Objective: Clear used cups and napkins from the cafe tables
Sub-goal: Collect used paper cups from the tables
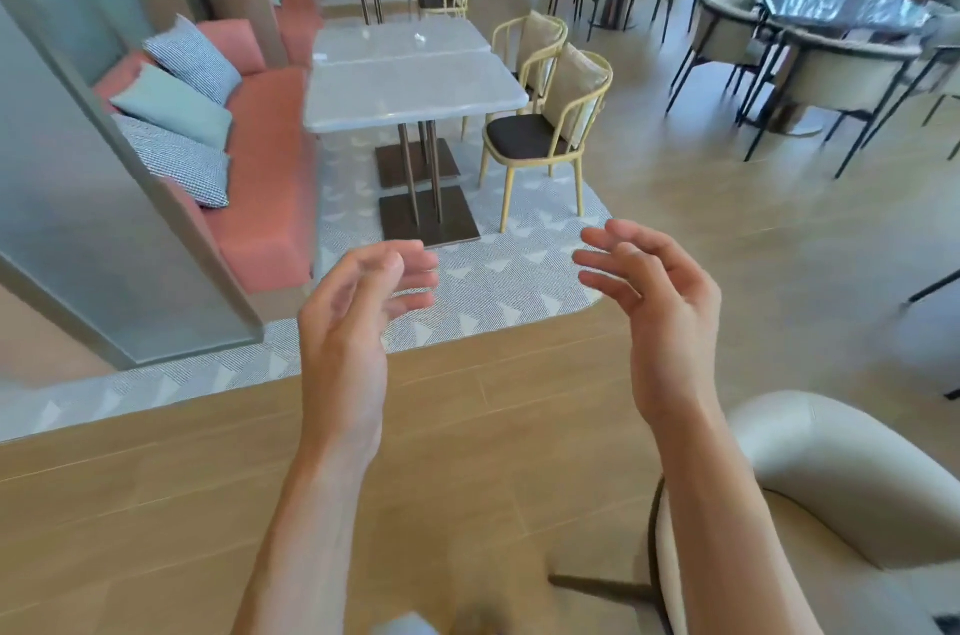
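Observation:
My left hand (358, 301) and my right hand (654, 296) are raised in front of me above the wooden floor, palms facing each other, fingers loosely curled and holding nothing. Ahead stand two pale grey cafe tables (410, 88) pushed together beside a pink bench. On the farther of the two lies a small white crumpled thing (420, 37), possibly a napkin; it is too small to tell. Another small pale thing (320, 57) sits at that table's left edge. No cup shows clearly on these tables.
A pink bench (270, 156) with cushions runs along the left wall. Yellow-framed chairs (545, 114) stand right of the tables. A cream armchair (831, 494) is close at my lower right. Dark round tables with chairs (831, 10) fill the right. A grey partition (104, 197) stands at left.

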